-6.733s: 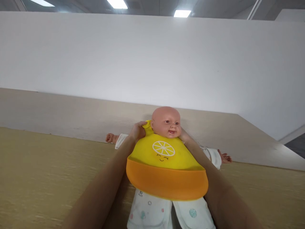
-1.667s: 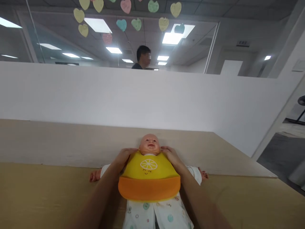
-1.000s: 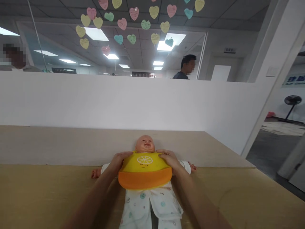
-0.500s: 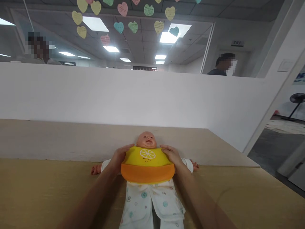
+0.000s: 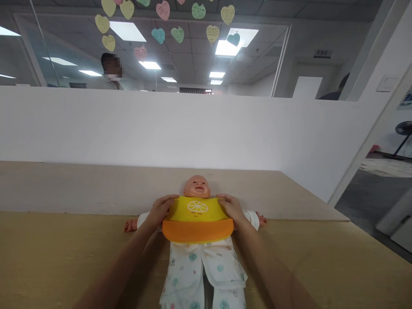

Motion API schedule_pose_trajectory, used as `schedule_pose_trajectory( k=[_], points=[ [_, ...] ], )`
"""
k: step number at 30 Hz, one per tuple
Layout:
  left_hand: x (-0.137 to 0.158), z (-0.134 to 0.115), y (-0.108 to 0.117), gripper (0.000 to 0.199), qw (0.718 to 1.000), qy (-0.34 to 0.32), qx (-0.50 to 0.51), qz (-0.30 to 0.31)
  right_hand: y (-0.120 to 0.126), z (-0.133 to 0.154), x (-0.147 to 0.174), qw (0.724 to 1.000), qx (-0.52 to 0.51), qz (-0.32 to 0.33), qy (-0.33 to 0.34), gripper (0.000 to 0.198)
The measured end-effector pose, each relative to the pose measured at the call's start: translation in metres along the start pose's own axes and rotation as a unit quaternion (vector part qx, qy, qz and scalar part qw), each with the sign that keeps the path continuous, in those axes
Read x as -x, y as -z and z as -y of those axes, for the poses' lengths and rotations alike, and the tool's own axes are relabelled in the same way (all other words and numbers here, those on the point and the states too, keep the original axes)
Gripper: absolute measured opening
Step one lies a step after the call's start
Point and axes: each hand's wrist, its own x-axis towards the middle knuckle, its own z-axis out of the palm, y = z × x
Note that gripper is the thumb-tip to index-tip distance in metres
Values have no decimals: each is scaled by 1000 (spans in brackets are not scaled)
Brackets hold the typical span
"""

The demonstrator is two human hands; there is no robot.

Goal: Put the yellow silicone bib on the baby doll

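Observation:
A baby doll (image 5: 197,186) lies on its back, arms stretched out to both sides, in white clothes (image 5: 186,266) with small coloured prints. Across its chest is a yellow bib (image 5: 180,210) with a white citrus slice, a smiling face and an orange catch pocket along its lower edge. My left hand (image 5: 161,209) holds the bib's upper left edge, fingertips near the doll's neck. On the opposite side, my right hand (image 5: 232,207) grips the upper right edge. The undersides of both hands and the bib's neck straps are hidden.
The doll rests on a wooden tabletop (image 5: 64,253), its head on a paler raised board (image 5: 80,184) along the back. Behind stands a white partition (image 5: 161,128) with glass above, bearing heart-shaped notes (image 5: 163,10). A person (image 5: 111,71) is beyond it. A fan (image 5: 404,128) stands at far right.
Both hands stay at the bib's upper edges, with the bib almost unmoved on the doll. Beyond the glass, both people have shifted to the right. The view has tilted slightly.

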Motion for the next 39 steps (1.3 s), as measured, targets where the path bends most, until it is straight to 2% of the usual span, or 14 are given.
schedule_pose_trajectory(
  k=[2,4,6,9,12,14,20,23,26,28,33,36,39],
  points=[
    [2,7,13,41,991,-63,-116,-34,10,4,4,993,99,-27,57,35],
    [8,14,30,40,960,-131,-241,-58,26,7,11,969,208,-46,126,34],
    [17,21,47,36,912,-204,-353,-41,44,9,23,925,324,-36,194,32],
    [30,32,69,32,832,-304,-465,8,67,9,45,840,473,21,266,32],
    [37,44,78,34,765,-363,-531,18,78,5,62,769,559,75,300,38],
    [39,50,80,36,738,-388,-552,14,81,0,66,738,595,86,307,41],
    [36,58,80,34,683,-458,-569,-22,84,-12,58,690,642,41,331,39],
    [38,55,75,31,670,-468,-574,-59,84,-15,56,681,647,5,342,38],
    [49,46,64,33,675,-461,-569,-93,77,-16,60,689,630,-15,357,36],
    [60,40,54,36,687,-456,-556,-102,69,-14,65,709,601,-17,368,38],
    [77,33,35,35,716,-481,-501,-73,51,-10,79,771,499,5,394,52],
    [81,32,29,32,729,-481,-479,-85,47,-12,81,802,454,18,387,46],
    [82,29,25,31,745,-472,-461,-101,45,-14,80,820,439,21,367,39]
  ],
)
